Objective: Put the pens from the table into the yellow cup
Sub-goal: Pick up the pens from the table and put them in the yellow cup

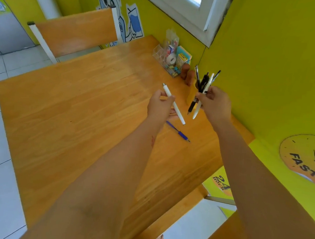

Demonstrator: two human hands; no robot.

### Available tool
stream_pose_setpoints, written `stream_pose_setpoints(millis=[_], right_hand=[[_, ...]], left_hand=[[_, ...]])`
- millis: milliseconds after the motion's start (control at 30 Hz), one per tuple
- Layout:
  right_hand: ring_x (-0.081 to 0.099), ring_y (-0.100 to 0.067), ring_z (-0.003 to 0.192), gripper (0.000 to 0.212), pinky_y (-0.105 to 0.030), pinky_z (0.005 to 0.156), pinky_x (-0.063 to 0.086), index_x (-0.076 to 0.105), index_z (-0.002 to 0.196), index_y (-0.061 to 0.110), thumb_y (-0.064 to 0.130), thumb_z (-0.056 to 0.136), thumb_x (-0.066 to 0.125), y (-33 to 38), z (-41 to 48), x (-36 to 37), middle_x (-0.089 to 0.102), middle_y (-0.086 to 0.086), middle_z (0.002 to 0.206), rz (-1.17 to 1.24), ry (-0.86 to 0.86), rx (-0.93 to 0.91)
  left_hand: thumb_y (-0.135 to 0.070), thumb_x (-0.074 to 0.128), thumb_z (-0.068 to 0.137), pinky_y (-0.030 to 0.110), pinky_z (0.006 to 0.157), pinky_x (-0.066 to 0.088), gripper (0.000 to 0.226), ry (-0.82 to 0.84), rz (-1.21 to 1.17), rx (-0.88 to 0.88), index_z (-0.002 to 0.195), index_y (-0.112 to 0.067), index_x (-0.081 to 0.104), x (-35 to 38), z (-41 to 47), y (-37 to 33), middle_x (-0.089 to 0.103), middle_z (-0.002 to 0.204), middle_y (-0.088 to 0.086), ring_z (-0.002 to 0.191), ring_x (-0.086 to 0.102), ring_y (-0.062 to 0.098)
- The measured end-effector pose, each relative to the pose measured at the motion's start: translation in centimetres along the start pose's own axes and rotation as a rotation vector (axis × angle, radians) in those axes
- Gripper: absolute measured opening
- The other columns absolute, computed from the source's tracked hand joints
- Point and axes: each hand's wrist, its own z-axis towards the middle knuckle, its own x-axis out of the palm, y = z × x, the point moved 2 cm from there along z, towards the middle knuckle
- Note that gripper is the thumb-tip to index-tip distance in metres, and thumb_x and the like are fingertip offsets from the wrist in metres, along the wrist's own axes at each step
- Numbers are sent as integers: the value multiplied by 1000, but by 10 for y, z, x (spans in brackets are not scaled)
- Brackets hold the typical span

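My left hand (160,106) holds a white pen (173,103) slanted above the wooden table (77,102). My right hand (215,103) grips a bundle of several black and white pens (203,89), tips pointing down. The yellow cup (191,94) stands on the table just behind and left of that bundle, mostly hidden by it. A blue pen (178,131) lies flat on the table below my left hand, touched by neither hand.
A clear organiser (170,59) with tape and small boxes stands at the table's far right by the yellow-green wall. Two brown figurines (188,74) stand next to the cup. A wooden chair (74,32) is at the far side.
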Motion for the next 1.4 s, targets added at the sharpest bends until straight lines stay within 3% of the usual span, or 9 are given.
stream_pose_setpoints(millis=[233, 333, 467, 633, 833, 967, 1067, 1200, 1400], right_hand=[[66, -23, 75, 22, -38, 62, 48, 64, 94, 8, 29, 89, 65, 4, 23, -36, 71, -8, 84, 156, -271, -86], [66, -16, 77, 20, -34, 63, 49, 64, 97, 11, 30, 90, 64, 7, 37, -37, 71, -1, 86, 188, -345, -99], [64, -9, 75, 18, -26, 63, 48, 65, 97, 12, 28, 90, 65, 7, 56, -30, 72, 1, 87, 195, -344, -127], [59, -8, 73, 21, -13, 56, 42, 63, 101, 8, 25, 90, 66, 1, 72, -15, 63, 6, 82, 102, -279, -180], [61, -11, 73, 22, -22, 57, 45, 61, 101, 7, 26, 90, 66, -10, 78, -3, 66, 4, 84, -20, -213, -240], [60, -28, 94, 27, -41, 71, 49, 63, 101, 6, 30, 88, 66, -22, 75, 7, 71, -9, 89, -205, -225, -323], [54, -34, 103, 29, -39, 77, 37, 65, 106, 8, 31, 87, 67, -25, 73, 9, 70, -10, 95, -385, -279, -364], [53, -35, 108, 37, -42, 78, 39, 63, 119, 14, 36, 89, 62, -23, 72, 7, 66, -10, 112, -475, -307, -376], [52, -31, 110, 54, -41, 84, 41, 49, 135, 11, 40, 90, 59, -23, 45, 4, 58, -10, 120, -410, -419, -256]], left_hand=[[-22, 63, 94, 43, 82, 61, 4, -52, 15, 304, 91, -20, 61, 50, 17, -45, 61, 80, -3, 86, 67, 22], [-22, 67, 90, 53, 88, 57, 20, -95, 33, 410, 77, -33, 57, 59, 30, -55, 64, 82, -10, 96, 68, 26], [-19, 64, 92, 28, 69, 53, 12, -145, 176, 524, 83, -19, 57, 66, 42, -57, 60, 78, -13, 82, 63, 17], [-22, 62, 95, 22, 61, 42, 17, -169, 370, 585, 102, -6, 64, 68, 52, -52, 65, 89, -3, 80, 59, 12], [-27, 60, 96, 30, 62, 44, 22, -162, 583, 639, 97, -6, 64, 75, 63, -46, 72, 95, 4, 87, 68, 19], [-29, 58, 97, 35, 68, 44, 27, -204, 805, 691, 100, -5, 70, 78, 68, -42, 69, 104, 11, 96, 62, 26], [-32, 54, 99, 32, 73, 35, 32, -216, 939, 681, 107, -5, 69, 77, 70, -36, 64, 111, 14, 106, 55, 31], [-35, 47, 101, 36, 74, 39, 36, -179, 1005, 649, 117, -8, 65, 71, 71, -32, 62, 115, 12, 108, 56, 32], [-41, 35, 104, 43, 109, 40, 53, -182, 943, 519, 149, -12, 41, 42, 50, -13, 45, 152, 6, 139, 40, 27]])
